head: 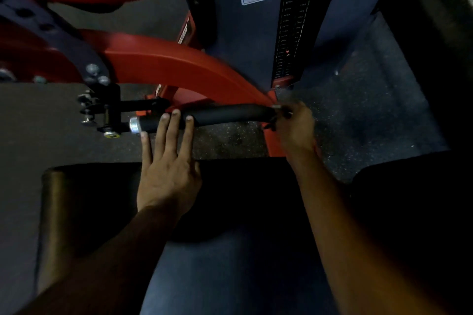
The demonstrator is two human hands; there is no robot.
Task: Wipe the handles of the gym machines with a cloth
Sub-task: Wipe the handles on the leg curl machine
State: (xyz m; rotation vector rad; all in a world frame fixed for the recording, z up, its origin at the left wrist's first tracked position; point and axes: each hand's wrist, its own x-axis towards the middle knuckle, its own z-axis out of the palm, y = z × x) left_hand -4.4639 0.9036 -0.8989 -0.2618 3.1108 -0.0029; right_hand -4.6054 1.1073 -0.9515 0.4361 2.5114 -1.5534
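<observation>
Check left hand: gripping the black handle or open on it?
Open: the left hand has straight, spread fingers, tips resting on the black handle, not curled round it.

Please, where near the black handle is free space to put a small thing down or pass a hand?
Free: the speckled dark floor right of the red curved frame arm, and the black padded bench top left of the left hand. Crowded: along the black foam handle, where left fingertips rest and the right hand holds its end.

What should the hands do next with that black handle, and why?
Probably slide the right hand leftwards along the black handle. It sits curled at the handle's right end, and the left hand rests straight fingers near the other end. No cloth shows clearly.
</observation>
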